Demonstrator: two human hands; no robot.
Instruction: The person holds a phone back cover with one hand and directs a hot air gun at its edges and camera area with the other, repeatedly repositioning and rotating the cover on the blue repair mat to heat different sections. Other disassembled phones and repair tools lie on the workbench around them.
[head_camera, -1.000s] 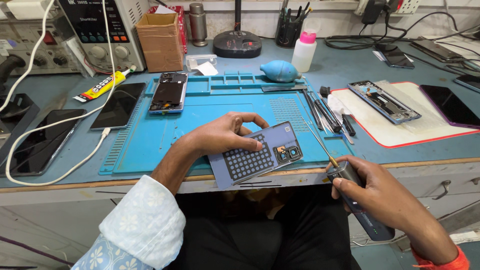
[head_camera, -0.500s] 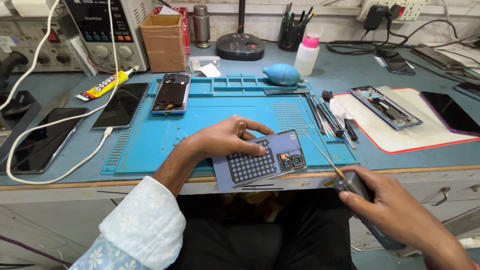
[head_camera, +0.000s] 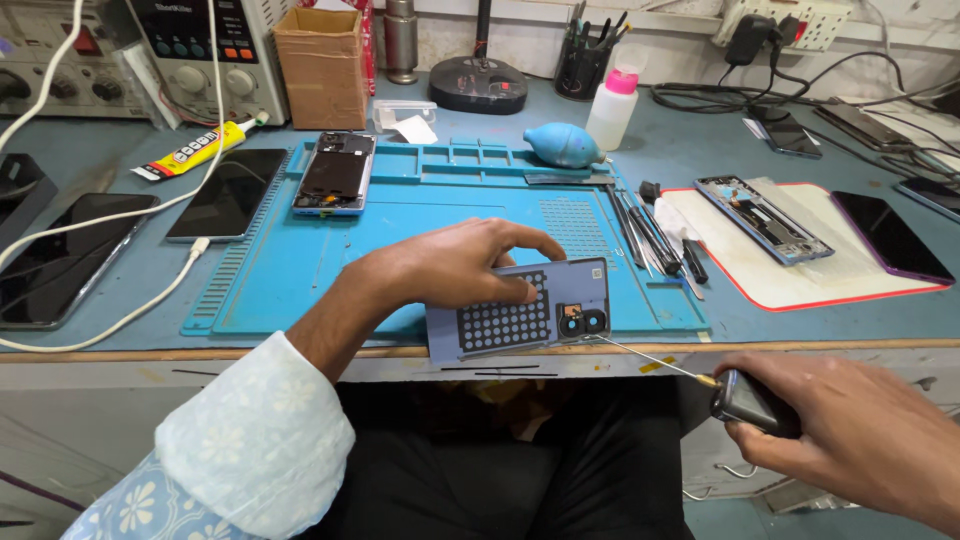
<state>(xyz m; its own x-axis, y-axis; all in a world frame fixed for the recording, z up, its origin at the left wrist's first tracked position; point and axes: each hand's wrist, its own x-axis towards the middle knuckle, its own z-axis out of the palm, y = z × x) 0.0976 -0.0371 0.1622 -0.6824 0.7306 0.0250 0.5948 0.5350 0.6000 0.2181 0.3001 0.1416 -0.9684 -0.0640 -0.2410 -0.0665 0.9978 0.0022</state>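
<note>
The left hand (head_camera: 455, 265) presses spread fingers on the flat blue-grey phone back cover (head_camera: 520, 312) at the blue mat's (head_camera: 330, 260) 6 o'clock edge. The right hand (head_camera: 850, 435), cut off at 4 o'clock, wraps curled fingers around a thin screwdriver (head_camera: 700, 372), hiding most of its handle.

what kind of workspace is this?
Most likely a phone repair bench. The left hand steadies a phone back cover on a blue repair mat, the right hand holds a screwdriver, an opened phone lies on the mat, and a bench power supply stands behind.
</note>
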